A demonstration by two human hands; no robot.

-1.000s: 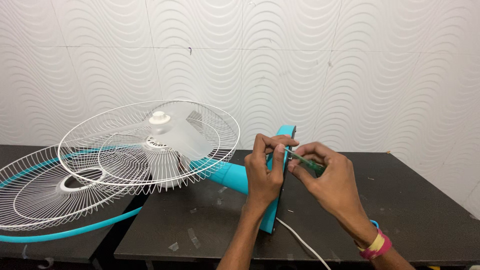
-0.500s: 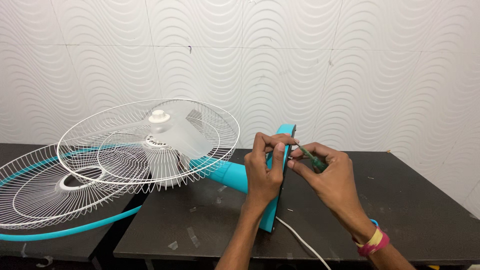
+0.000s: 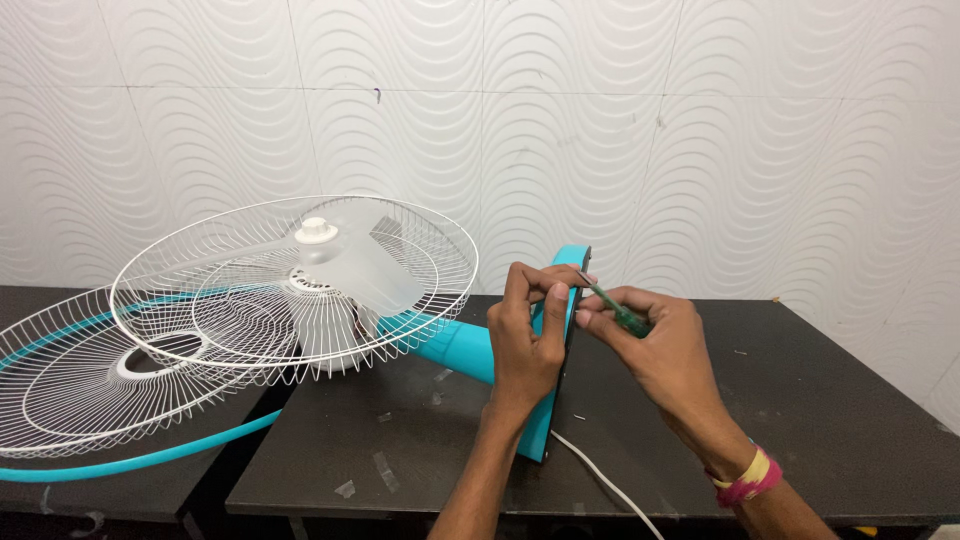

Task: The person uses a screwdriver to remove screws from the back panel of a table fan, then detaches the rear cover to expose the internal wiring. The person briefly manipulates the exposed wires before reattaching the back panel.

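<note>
Fingers of the right hand pinch a green screwdriver; left hand grips the teal fan base.

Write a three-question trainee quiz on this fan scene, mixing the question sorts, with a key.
1. True or false: the right hand holds a green-handled screwdriver.
2. What does the left hand grip? A) the white cord B) the turquoise fan base C) the wire guard
3. Fill in: the loose front grille lies to the ____ of the black table.

Key: 1 true; 2 B; 3 left.
</note>
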